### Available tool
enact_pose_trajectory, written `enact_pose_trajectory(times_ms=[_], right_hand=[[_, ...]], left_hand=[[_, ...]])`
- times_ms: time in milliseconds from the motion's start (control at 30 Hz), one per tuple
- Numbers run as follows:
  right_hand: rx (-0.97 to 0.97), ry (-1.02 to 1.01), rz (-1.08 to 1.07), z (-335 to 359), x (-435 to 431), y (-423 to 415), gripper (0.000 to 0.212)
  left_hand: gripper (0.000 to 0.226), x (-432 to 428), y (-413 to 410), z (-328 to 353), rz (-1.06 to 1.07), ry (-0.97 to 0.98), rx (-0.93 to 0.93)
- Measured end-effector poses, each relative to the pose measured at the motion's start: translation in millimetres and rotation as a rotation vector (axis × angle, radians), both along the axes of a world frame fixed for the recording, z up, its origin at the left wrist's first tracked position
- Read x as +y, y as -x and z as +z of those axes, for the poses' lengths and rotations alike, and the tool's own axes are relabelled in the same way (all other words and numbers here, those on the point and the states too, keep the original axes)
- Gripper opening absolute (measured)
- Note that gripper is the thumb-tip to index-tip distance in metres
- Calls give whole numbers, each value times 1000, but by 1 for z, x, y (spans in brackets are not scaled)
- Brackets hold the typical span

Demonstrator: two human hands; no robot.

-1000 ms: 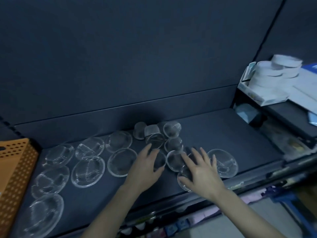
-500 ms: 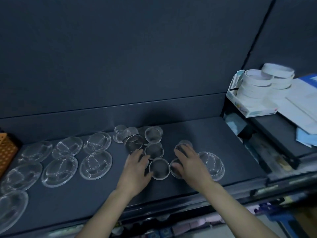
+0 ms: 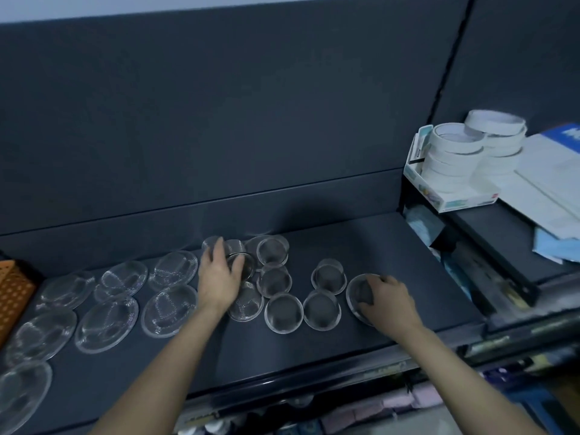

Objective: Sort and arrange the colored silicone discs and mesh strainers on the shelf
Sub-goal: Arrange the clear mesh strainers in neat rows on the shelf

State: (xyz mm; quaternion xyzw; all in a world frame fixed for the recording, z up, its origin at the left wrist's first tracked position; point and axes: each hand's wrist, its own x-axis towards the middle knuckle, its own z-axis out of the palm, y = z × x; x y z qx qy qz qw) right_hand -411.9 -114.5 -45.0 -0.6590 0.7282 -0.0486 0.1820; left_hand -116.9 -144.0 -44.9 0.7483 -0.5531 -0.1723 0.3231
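1. flat clear disc: 7.
2. mesh strainer: 9 I can separate. The back cluster overlaps, so it could be 10.
3. round piece under the right hand: 1. Mostly covered, can't tell if it's a disc or a strainer.
4. Hands: 2. The left hand grips one mesh strainer, already included in the 9.
5. white tape rolls: 2 stacks. Rolls per stack can't be counted.
6. tray under the tape: 1.
7. orange basket: 1, cut off at the frame edge.
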Motion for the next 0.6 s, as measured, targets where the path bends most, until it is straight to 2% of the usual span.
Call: enact_pose_trajectory(times_ms=[167, 400, 600], right_hand=[[-154, 113, -70, 10, -3, 3, 56], [-474, 302, -64, 20, -9, -7, 57], [-528, 286, -44, 19, -11, -24, 57]], left_hand=[[62, -13, -3, 6, -51, -115, -55], [45, -7, 2, 7, -68, -90, -17], [42, -9, 17, 2, -112, -83, 60]])
